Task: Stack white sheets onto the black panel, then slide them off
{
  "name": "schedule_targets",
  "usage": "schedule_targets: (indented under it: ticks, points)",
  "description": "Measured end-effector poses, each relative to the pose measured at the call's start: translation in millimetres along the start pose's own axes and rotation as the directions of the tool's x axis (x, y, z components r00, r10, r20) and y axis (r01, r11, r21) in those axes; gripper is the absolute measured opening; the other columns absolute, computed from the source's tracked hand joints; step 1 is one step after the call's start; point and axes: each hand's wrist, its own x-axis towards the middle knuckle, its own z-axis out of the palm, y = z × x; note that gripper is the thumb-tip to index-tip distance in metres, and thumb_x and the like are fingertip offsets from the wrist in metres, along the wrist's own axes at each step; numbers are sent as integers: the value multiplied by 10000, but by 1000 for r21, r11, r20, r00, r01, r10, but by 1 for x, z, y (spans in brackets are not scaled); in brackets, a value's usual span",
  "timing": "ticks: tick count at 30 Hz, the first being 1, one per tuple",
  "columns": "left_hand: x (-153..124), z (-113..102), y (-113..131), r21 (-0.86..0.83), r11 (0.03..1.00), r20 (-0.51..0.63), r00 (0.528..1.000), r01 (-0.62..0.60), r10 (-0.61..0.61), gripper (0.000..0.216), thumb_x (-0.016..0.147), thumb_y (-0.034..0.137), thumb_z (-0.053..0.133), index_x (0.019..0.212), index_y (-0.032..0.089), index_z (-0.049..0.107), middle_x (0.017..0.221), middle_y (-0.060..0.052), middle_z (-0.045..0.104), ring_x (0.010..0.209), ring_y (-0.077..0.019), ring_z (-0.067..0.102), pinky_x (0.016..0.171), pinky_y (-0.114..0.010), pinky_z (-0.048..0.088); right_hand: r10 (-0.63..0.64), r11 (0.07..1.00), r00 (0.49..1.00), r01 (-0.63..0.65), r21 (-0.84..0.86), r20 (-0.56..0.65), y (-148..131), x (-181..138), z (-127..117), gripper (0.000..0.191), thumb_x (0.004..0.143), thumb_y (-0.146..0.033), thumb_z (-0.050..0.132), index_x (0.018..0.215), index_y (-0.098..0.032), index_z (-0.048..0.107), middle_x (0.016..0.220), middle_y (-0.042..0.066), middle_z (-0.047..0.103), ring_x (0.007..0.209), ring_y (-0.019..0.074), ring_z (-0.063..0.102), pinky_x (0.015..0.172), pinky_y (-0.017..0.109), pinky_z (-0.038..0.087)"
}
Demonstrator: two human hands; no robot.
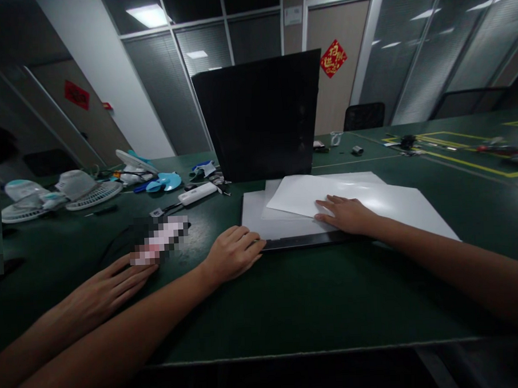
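Note:
A flat black-rimmed panel (pixel 304 240) with a white inside lies on the green table. My left hand (pixel 233 253) is closed at its front left corner, fingers curled over the rim. Loose white sheets (pixel 383 197) lie partly over the panel and stick out past its right side. On their near left edge rests my right hand (pixel 348 214), palm down with fingers spread. Behind the panel a large dark screen-like sheet (pixel 264 119) stands upright, leaning slightly back; what supports it is hidden.
Another person's hand (pixel 121 283) lies at the left, touching a blurred-out object (pixel 162 241). White fan parts (pixel 91 190), a blue fan blade (pixel 164 182) and a white power strip (pixel 198 194) sit farther back. A black chair (pixel 364 116) stands beyond the table (pixel 315 306).

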Motion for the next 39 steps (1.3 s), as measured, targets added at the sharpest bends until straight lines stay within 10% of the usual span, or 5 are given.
schedule_targets:
  ticks: [11,18,25,32,39]
  points:
    - [2,4,3,74,947,239,916,314,-322,316,884,403,729,1070,150,691,1069,-125,760,933,-297,732,769,-422,595,-265,947,963,249,203,52,-16,-9,-18,843,959,-770,299,1623,-258,389,1656,61,301,1514,309,304,1236,527,249]
    - [-1,10,0,74,978,275,939,196,-209,388,969,322,644,1308,135,614,1267,-139,719,1084,-279,726,849,-397,617,-281,936,959,264,234,45,-26,-8,-13,874,926,-801,365,1654,-324,288,1691,45,165,1555,342,141,1247,611,124]
    - [11,-3,9,143,971,458,883,-189,104,414,992,76,509,1404,77,552,1396,-232,615,1060,-348,732,756,-426,648,-361,910,932,347,227,22,-29,-18,-17,822,942,-775,372,1656,-392,230,1698,-7,87,1556,354,70,1234,651,26]
    - [32,1,6,37,956,281,921,-291,269,389,1021,110,491,1405,63,530,1342,-248,646,1033,-336,741,712,-415,656,-396,900,916,372,229,69,-10,-56,-44,765,980,-689,406,1652,-447,131,1695,-63,-6,1549,352,33,1240,639,49]
    - [103,56,11,10,884,107,880,-467,464,372,1052,210,506,1411,124,558,1407,-218,613,1068,-324,735,752,-409,651,-323,932,931,282,227,171,30,-103,-32,684,1007,-639,366,1626,-524,97,1692,-108,28,1544,338,45,1214,677,88]
